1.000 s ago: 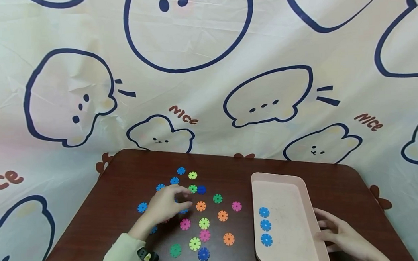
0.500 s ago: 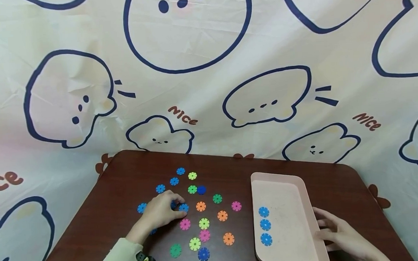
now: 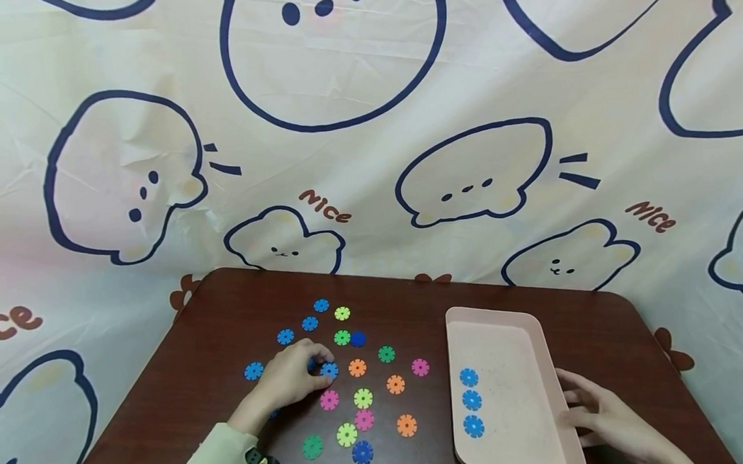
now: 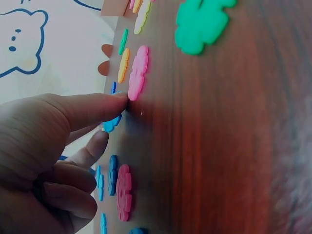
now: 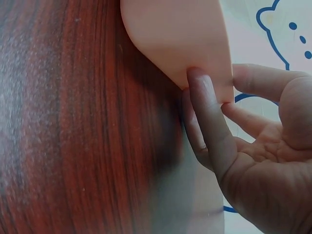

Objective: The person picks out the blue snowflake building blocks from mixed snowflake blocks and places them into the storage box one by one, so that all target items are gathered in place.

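Observation:
My left hand (image 3: 287,375) is low over the left half of the table, its thumb and index finger pinching a light blue notched plastic disc (image 3: 330,371). In the left wrist view the blue disc (image 4: 111,124) shows between thumb and finger, partly covered. Another blue disc lies half hidden behind the fingers. With my right hand (image 3: 613,419) I hold the right side wall of a pale pink tray (image 3: 558,384). In the right wrist view, fingers lie against the wall of the tray (image 5: 180,34) and the thumb touches its rim. Three blue discs (image 3: 472,400) lie in a column inside the tray.
Loose notched discs surround my left hand: an orange disc (image 3: 357,368), a pink disc (image 3: 329,400), a dark green disc (image 3: 312,447), a yellow-green disc (image 3: 347,434) and several others. A patterned cloth (image 3: 367,161) hangs behind the brown table (image 3: 223,305).
My left hand has come down and back toward me, its fingers closing on the blue disc, which has shifted slightly right. The right hand and tray stay in place.

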The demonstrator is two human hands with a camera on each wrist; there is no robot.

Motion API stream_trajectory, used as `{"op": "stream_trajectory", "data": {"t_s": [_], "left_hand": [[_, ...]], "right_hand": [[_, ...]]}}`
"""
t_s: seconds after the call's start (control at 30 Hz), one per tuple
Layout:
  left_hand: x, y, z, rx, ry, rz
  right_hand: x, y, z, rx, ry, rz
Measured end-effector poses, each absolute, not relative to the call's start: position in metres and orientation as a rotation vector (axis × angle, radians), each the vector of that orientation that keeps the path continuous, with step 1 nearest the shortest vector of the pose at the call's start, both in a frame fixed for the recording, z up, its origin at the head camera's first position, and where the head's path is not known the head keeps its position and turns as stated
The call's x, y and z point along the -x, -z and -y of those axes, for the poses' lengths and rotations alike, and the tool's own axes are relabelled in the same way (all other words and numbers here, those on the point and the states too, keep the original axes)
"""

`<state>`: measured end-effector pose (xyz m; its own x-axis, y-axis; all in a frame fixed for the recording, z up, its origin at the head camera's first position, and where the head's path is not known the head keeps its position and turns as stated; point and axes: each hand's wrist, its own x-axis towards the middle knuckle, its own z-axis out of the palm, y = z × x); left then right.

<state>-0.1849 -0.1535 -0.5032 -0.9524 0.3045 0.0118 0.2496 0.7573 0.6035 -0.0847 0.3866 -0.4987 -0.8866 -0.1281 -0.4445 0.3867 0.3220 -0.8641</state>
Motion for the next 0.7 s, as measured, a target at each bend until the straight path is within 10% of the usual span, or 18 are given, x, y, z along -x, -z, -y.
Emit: {"op": "stream_trajectory", "data": {"t_s": [0.7], "left_hand": [[0.1866, 0.5053, 0.1570, -0.615, -1.113, -2.708]], "right_hand": [[0.0842, 0.4994, -0.3887, -0.199, 1.594, -2.147]]}}
